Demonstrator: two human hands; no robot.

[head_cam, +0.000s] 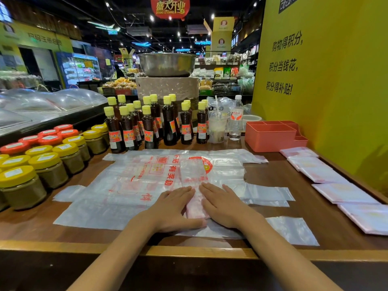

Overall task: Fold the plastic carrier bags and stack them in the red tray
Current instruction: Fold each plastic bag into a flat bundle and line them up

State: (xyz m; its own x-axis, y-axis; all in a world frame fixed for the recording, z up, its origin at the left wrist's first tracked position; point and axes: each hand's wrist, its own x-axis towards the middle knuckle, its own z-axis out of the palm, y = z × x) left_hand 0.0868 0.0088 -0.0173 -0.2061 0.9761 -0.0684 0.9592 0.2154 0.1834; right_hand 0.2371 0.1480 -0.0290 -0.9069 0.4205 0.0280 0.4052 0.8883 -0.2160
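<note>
Wooden counter [315,232]: landmark for all positions. Unfolded carrier bags [126,181] lie flat at its centre, overlapping. Folded bags [344,192] sit in a row along its right side. Red tray [270,136] stands at its far right corner, apparently holding no bags.

Folded strip [194,185] lies mid-counter, long axis running away from the person. Left hand [174,208] and right hand [222,204] flank its near end, fingers straight, pressing flat, grasping nothing. Both equally near; next fold likely goes lengthwise, near end toward the far end.

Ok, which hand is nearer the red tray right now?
Right. The right hand lies flat on the bags, below and left of the red tray; the left hand presses farther left, beyond it.
</note>
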